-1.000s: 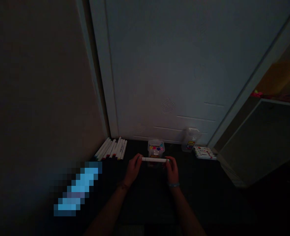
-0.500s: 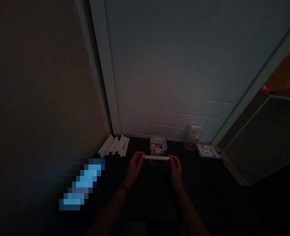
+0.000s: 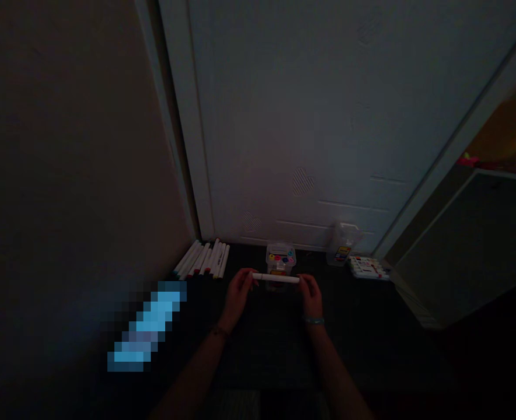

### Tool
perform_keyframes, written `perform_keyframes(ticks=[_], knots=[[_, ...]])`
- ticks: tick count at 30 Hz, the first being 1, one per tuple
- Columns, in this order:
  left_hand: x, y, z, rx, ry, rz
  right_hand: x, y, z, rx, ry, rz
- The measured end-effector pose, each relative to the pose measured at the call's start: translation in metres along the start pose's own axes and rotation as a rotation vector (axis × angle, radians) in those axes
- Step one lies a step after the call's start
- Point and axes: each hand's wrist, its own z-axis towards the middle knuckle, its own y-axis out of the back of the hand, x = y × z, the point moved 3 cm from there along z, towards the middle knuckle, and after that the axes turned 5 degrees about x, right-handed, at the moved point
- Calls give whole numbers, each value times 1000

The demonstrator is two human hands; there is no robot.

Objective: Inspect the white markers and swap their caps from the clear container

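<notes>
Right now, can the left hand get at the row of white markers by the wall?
Probably yes. The left hand grips one end of a white marker, so it must let go first; the floor between it and the row of markers looks bare, though dim.

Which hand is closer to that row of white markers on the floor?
Left. The left hand grips the held marker's left end, and the marker row lies left of it; the right hand sits farther away.

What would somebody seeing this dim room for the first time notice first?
Probably the white marker, held level at its two ends by the left hand and right hand in the middle. Behind it stands a small clear box of coloured pieces, and a row of white markers lies on the dark floor by the left wall.
</notes>
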Motion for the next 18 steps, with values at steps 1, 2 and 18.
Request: perform_keyframes(ticks=[1,2,18], knots=[[0,1,0,-12,-5,-1,0,0,0,10,3,9],[0,1,0,-20,-10,-1,-1,-1,0,19,9,17],[-3,-1,-2,-16,-40,37,2,1,0,40,21,-4]])
